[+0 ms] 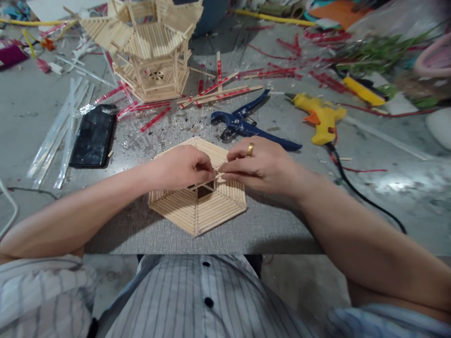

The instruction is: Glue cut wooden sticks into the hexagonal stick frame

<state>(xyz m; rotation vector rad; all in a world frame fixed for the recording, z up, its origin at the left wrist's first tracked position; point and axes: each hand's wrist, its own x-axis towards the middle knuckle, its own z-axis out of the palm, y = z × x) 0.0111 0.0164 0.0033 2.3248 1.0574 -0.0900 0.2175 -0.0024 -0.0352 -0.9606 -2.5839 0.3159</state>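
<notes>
A hexagonal panel of thin wooden sticks (176, 213) lies flat on the table before me, with a dark gap near its middle. Over that gap, my left hand (179, 166) is closed in a pinch; its fingertips hide whatever is between them. My right hand (259, 164), with a gold ring, pinches a short wooden stick (221, 176) over the panel's right half. The fingertips of both hands nearly meet. Just beyond the panel rests a blue cutter (243, 124). A yellow glue gun (319, 117) lies to its right.
A pagoda-like stick model (151, 51) stands at the back left. A black phone (93, 136) and clear glue sticks (59, 126) lie at left. Red-wrapped sticks (221, 91) and scraps cover the far table. The glue gun's black cord (366, 195) runs right of my arm.
</notes>
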